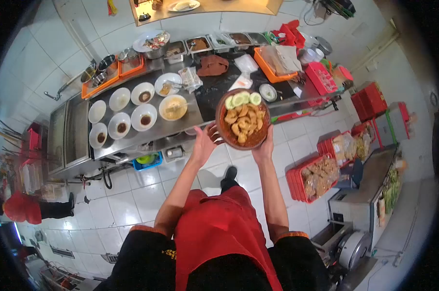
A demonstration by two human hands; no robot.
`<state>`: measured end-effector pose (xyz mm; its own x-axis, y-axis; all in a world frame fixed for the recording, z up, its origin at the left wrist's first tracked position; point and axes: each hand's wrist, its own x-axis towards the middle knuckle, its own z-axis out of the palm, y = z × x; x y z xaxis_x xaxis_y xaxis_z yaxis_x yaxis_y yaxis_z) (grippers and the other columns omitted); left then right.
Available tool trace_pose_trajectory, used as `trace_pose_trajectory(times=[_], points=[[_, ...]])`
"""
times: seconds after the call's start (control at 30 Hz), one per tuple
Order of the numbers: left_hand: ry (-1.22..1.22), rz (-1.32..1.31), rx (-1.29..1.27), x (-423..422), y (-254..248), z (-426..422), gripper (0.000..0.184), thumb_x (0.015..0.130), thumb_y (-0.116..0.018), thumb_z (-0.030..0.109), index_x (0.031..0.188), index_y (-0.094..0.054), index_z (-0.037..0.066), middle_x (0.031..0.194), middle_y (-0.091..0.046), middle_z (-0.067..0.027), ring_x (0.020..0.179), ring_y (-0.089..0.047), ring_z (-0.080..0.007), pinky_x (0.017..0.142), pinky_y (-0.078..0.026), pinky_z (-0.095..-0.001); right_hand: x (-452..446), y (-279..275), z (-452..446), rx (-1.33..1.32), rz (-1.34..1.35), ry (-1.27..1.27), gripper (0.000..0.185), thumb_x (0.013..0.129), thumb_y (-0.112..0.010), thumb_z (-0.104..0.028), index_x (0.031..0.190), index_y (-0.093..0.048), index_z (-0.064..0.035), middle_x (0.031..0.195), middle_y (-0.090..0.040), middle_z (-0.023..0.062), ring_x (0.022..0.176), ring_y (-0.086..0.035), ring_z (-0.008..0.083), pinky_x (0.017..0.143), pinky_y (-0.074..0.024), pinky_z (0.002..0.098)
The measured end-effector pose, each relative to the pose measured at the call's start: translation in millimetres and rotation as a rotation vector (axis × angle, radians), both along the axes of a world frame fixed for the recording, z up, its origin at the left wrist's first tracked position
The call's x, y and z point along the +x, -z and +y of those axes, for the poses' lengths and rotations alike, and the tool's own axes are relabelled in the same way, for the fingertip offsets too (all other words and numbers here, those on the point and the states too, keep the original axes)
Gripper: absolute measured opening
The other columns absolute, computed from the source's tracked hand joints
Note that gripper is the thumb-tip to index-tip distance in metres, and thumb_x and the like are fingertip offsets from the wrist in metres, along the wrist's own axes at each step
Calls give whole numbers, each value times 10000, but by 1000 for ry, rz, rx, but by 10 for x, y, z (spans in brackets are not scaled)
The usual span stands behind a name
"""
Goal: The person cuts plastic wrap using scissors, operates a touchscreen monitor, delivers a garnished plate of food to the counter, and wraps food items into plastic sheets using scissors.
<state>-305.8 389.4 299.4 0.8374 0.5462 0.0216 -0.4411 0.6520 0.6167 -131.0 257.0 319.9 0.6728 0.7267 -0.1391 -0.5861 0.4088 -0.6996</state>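
A round brown dish (pixel 221 130) is held up in front of me at the counter's front edge. In it lie golden-brown fried pieces (pixel 247 121) on red sauce, with cucumber slices (pixel 241 99) along the far side. My right hand (pixel 264 148) grips the dish's lower right side, its fingers partly hidden beneath. On the left side, my left hand (pixel 206 144) has its fingers against the rim and its thumb sticking out, away from the dish. Just behind the dish, a small white bowl (pixel 268 92) rests on the dark countertop.
White bowls (pixel 143 119), several with dark sauce, stand on the steel counter (pixel 188 119) at left. Metal food trays (pixel 198 44) line the back. An orange basket (pixel 277 70) sits at right. Red crates (pixel 297 184) are on the floor. Another person (pixel 23 207) is at far left.
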Motion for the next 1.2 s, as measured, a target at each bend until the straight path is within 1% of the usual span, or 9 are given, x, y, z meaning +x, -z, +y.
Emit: trace_pose_trajectory(times=[0.1, 0.2, 0.37, 0.5, 0.73, 0.8, 0.93, 1.1, 1.2], points=[[-68, 399, 157, 95, 224, 380, 892, 894, -413, 731, 1423, -397, 13, 1381, -530, -150, 1195, -562, -255, 1038, -424, -441, 779, -30, 719, 52, 16, -39, 668, 1002, -365, -572, 1492, -334, -120, 1527, -372, 67, 1386, -375, 263, 1145, -308, 434], [-188, 610, 100, 226, 593, 610, 532, 988, -522, 462, 1288, -534, 23, 1198, -655, -126, 1020, -651, -213, 907, -498, -359, 1722, -26, 1592, 102, -34, -53, 641, 1006, -393, -543, 1490, -341, -126, 1531, -362, 58, 1395, -358, 258, 1141, -314, 436], [-431, 871, 15, 554, 1059, 554, 349, 994, -561, 327, 1222, -578, 64, 1130, -683, -90, 969, -667, -190, 811, -518, -298, 3044, -48, 3033, 90, -25, -59, 592, 1038, -330, -498, 1481, -351, -106, 1512, -388, 75, 1395, -359, 259, 1156, -293, 431], [-556, 845, -217, 908, 1044, 421, 289, 1000, -555, 273, 1188, -582, 56, 1094, -691, -105, 884, -687, -198, 746, -543, -308, 3738, -345, 4343, -4, -100, -2, 603, 1044, -289, -503, 1464, -363, -76, 1488, -410, 107, 1344, -422, 266, 1115, -354, 416], [-631, 879, -378, 1512, 777, 439, 380, 1033, -460, 338, 1215, -555, 18, 1133, -663, -150, 907, -675, -223, 779, -550, -330, 4860, -30, 6379, -226, -299, 44, 628, 1049, -278, -492, 1371, -441, 22, 1336, -536, 159, 1164, -572, 273, 956, -497, 372], [-605, 929, -377, 1644, 689, 498, 389, 1033, -460, 358, 1209, -560, 26, 1137, -666, -135, 920, -673, -217, 765, -545, -321, 5047, 137, 6769, -272, -498, 103, 645, 1043, -270, -510, 1374, -421, 22, 1311, -545, 182, 1092, -622, 295, 852, -560, 402], [-655, 888, -396, 1785, 619, 690, 359, 1031, -478, 356, 1172, -594, 47, 1092, -691, -101, 803, -668, -153, 657, -519, -269, 5043, -98, 7121, -285, -354, -143, 717, 1010, -258, -596, 1376, -404, 3, 1304, -546, 199, 973, -671, 351, 670, -603, 465], [-605, 809, -325, 2028, 507, 1083, 362, 1032, -476, 373, 1174, -604, 66, 955, -693, -38, 642, -572, -67, 512, -388, -195, 4944, -565, 7101, -245, -439, -459, 774, 993, -181, -638, 1380, -413, -9, 1254, -590, 203, 1036, -633, 336, 872, -549, 486], [-531, 793, -277, 2184, 640, 1228, 343, 1036, -475, 353, 1166, -606, 64, 907, -674, -23, 610, -525, -49, 493, -352, -179, 5020, -460, 7057, -53, -404, -442, 715, 1016, -229, -584, 1355, -439, 10, 1213, -614, 203, 1059, -621, 306, 968, -495, 450]])
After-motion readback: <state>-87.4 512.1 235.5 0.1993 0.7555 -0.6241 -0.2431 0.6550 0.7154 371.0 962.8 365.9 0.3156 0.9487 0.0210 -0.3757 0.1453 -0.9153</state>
